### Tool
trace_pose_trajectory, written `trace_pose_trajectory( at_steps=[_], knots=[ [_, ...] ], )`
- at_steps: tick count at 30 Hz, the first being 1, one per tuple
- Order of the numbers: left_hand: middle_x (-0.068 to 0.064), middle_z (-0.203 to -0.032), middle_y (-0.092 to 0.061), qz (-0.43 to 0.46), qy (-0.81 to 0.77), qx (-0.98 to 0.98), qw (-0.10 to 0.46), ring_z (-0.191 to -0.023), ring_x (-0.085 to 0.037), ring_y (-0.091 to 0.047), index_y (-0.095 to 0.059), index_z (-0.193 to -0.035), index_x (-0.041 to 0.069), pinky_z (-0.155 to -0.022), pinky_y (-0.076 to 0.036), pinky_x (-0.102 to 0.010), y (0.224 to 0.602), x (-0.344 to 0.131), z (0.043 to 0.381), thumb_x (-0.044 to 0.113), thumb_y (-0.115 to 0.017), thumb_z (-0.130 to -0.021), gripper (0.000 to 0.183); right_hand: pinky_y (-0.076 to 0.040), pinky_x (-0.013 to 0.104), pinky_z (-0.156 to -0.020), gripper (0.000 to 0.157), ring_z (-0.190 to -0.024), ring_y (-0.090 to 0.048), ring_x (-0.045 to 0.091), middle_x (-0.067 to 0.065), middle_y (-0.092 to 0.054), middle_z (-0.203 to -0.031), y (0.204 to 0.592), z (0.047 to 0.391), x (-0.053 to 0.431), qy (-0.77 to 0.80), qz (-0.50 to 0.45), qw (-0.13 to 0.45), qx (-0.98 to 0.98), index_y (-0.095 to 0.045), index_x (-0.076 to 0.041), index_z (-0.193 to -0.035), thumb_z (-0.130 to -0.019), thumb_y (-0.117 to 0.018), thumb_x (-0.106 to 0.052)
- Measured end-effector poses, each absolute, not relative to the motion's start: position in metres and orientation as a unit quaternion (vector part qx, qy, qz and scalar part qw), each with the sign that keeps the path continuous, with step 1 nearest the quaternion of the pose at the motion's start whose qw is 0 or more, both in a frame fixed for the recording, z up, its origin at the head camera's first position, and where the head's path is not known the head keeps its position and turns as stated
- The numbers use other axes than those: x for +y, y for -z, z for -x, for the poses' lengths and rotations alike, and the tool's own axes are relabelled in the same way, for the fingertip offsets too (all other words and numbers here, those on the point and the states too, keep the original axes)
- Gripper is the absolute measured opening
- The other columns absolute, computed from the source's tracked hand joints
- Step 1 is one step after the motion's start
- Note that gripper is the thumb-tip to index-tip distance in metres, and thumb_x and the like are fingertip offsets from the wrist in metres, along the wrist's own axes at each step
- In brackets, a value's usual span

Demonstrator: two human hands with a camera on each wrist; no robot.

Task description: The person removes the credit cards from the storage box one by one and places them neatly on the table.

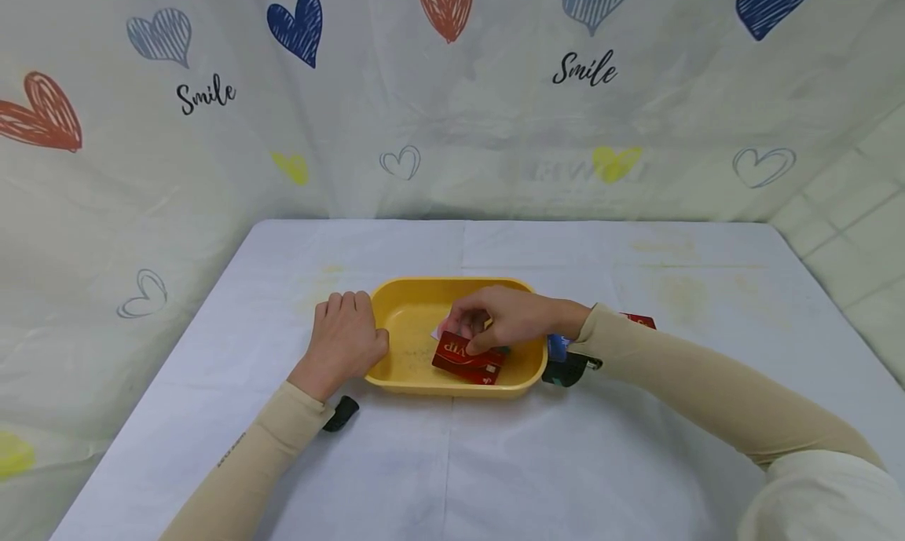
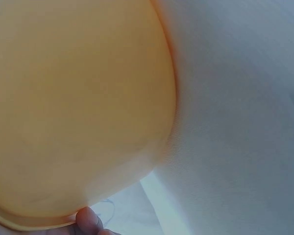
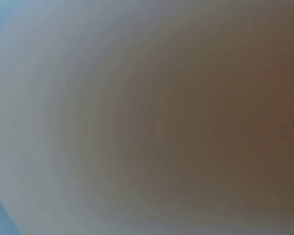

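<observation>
A yellow plastic tray (image 1: 406,321) lies on the table in the head view. My left hand (image 1: 346,333) grips its left rim with the fingers bent over. In the left wrist view the tray's outer side (image 2: 78,107) fills much of the picture, and a fingertip (image 2: 88,219) presses at its rim. Over the right half of the tray, my right hand (image 1: 505,317) pinches a red VIP card (image 1: 452,356) between thumb and fingers. Another red card (image 1: 479,378) shows below it, and a pale pinkish edge pokes out behind. The right wrist view is only a brown-grey blur.
Beyond the right sleeve, part of a red card (image 1: 641,319) lies on the white table (image 1: 396,470). A blue item (image 1: 558,347) shows at the tray's right end, beside the black wrist device (image 1: 563,371). A heart-printed curtain (image 1: 481,101) hangs behind the table.
</observation>
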State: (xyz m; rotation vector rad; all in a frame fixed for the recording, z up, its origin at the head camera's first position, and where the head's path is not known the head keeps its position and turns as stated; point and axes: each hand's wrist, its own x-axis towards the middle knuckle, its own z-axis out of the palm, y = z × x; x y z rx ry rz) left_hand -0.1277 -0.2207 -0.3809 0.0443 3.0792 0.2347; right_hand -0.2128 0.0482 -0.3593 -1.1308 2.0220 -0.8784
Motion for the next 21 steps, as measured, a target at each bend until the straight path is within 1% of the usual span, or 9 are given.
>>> trace_pose_trajectory(
  at_steps=[8,11,15,21],
  knots=[
    [-0.012,-0.085,-0.045,-0.012,-0.077,0.997,0.030,-0.085,-0.031,-0.037,-0.045,-0.092,0.002,-0.079,-0.026,-0.040,0.380,-0.220,0.127,0.021,-0.048,-0.092,0.018,-0.055,0.027,-0.079,0.028,-0.087,-0.063,0.014,0.001,-0.064,-0.095,0.357,0.209,0.050,0.341,0.442,0.297,0.775,-0.065,-0.017,-0.117,-0.092,-0.073,-0.012],
    [-0.012,-0.085,-0.045,-0.011,-0.076,0.997,0.031,-0.085,-0.031,-0.037,-0.044,-0.091,0.002,-0.079,-0.026,-0.040,0.379,-0.219,0.127,0.021,-0.048,-0.092,0.019,-0.057,0.028,-0.078,0.032,-0.086,-0.064,0.014,0.001,-0.062,-0.096,0.356,0.207,0.052,0.344,0.439,0.299,0.774,-0.062,-0.020,-0.121,-0.092,-0.072,-0.010],
    [-0.012,-0.084,-0.045,-0.011,-0.077,0.997,0.029,-0.085,-0.031,-0.037,-0.044,-0.091,0.002,-0.079,-0.027,-0.040,0.379,-0.218,0.126,0.020,-0.046,-0.091,0.018,-0.058,0.031,-0.079,0.038,-0.085,-0.065,0.016,0.002,-0.060,-0.097,0.353,0.205,0.054,0.358,0.430,0.310,0.769,-0.062,-0.022,-0.127,-0.093,-0.070,-0.007],
    [-0.012,-0.084,-0.044,-0.013,-0.077,0.997,0.028,-0.086,-0.031,-0.037,-0.043,-0.090,0.003,-0.079,-0.026,-0.040,0.379,-0.218,0.126,0.021,-0.047,-0.091,0.018,-0.059,0.032,-0.081,0.038,-0.085,-0.066,0.017,0.004,-0.061,-0.100,0.349,0.202,0.059,0.376,0.421,0.313,0.764,-0.065,-0.025,-0.126,-0.094,-0.069,-0.006]
  ],
)
